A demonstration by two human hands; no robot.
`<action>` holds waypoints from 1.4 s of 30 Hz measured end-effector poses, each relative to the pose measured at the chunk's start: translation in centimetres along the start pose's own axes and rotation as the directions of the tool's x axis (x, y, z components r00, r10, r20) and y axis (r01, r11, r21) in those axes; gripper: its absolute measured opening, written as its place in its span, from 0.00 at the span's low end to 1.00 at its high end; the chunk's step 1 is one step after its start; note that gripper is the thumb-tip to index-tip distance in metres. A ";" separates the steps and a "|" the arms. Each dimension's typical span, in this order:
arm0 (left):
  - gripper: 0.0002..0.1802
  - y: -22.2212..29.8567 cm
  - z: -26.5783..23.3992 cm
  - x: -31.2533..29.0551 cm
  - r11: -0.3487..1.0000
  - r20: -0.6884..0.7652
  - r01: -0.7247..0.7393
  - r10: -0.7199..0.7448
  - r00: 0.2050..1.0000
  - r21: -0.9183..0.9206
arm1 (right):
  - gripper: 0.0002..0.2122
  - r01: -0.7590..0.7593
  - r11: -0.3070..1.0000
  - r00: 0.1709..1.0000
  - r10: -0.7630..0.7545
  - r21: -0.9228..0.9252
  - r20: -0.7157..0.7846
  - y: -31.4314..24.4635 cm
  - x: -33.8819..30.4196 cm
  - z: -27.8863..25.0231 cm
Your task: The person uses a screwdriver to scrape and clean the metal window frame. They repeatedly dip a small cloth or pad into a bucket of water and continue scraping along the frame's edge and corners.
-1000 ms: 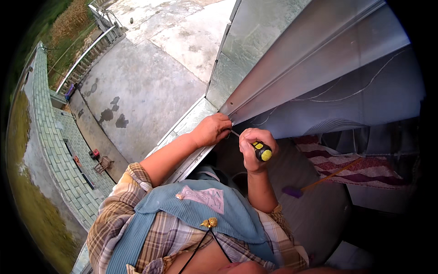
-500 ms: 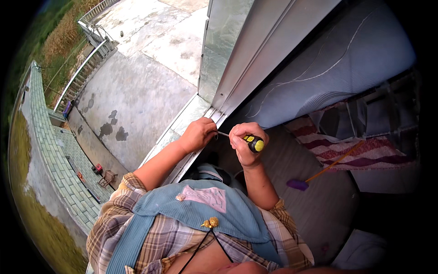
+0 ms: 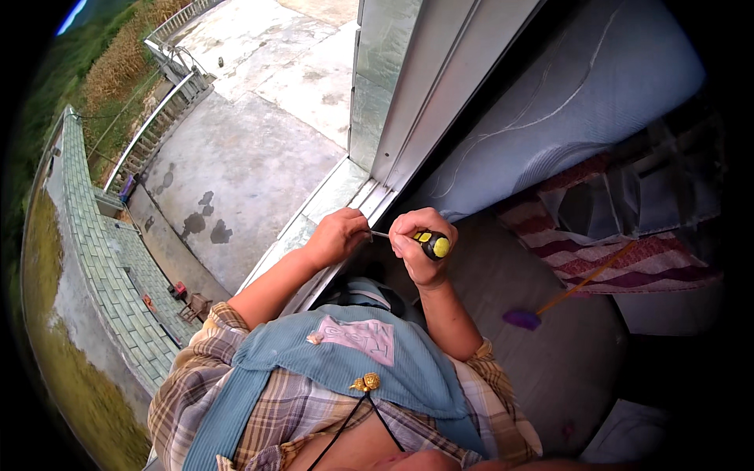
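Note:
My right hand [image 3: 418, 259] is closed round the black and yellow handle of a screwdriver [image 3: 433, 243]. The thin metal shaft points left, toward the fingertips of my left hand [image 3: 338, 239]. Those fingers are pinched together at the shaft's tip, and whatever small piece they may hold is too small to make out. Both hands are above the inner edge of a metal window track [image 3: 379, 196], below the upright frame [image 3: 428, 86].
Outside lies a concrete yard [image 3: 236, 157] with a balustrade [image 3: 153, 129]. To the right are a blue-grey mattress [image 3: 565, 102], a striped red and white cloth [image 3: 565, 243], and a purple-headed broom [image 3: 522, 318] on the floor.
The view has shifted slightly, so the frame and yard sit a little differently. Both hands keep nearly the same pose, the screwdriver's tip still at the left fingertips.

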State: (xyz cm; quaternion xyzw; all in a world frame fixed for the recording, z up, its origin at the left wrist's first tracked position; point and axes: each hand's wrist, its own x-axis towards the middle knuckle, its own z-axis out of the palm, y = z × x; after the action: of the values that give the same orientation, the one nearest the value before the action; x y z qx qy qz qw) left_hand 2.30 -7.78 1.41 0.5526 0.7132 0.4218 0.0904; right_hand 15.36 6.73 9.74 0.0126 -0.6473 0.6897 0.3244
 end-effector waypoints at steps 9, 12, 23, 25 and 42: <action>0.05 1.4 -0.9 -3.9 0.999 0.010 0.051 -0.051 0.999 0.000 | 0.03 -0.092 0.973 0.995 0.084 0.211 0.045 -0.6 0.5 1.4; 0.05 2.4 -1.5 -6.1 0.993 0.011 0.117 -0.117 0.993 -0.012 | 0.02 -0.163 0.919 0.987 0.150 0.358 0.064 0.0 0.6 2.0; 0.07 5.6 -1.7 -12.6 0.950 -0.122 0.310 -0.311 0.943 -0.031 | 0.03 -0.336 0.796 0.940 0.249 0.503 0.234 0.7 0.4 5.6; 0.09 5.4 -2.0 -13.2 0.922 -0.119 0.357 -0.375 0.919 -0.148 | 0.03 -0.357 0.797 0.929 0.248 0.487 0.275 0.5 0.7 6.1; 0.12 10.1 3.8 -11.9 0.791 -0.648 0.608 -0.432 0.628 0.062 | 0.06 -0.432 0.752 0.855 0.165 0.498 0.492 1.5 1.9 5.5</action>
State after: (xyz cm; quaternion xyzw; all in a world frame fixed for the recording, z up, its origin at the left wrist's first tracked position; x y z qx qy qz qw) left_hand 16.15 -15.89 2.09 0.1629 0.8842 0.4262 -0.0998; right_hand 10.98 2.68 10.17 0.1542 -0.4462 0.8806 0.0402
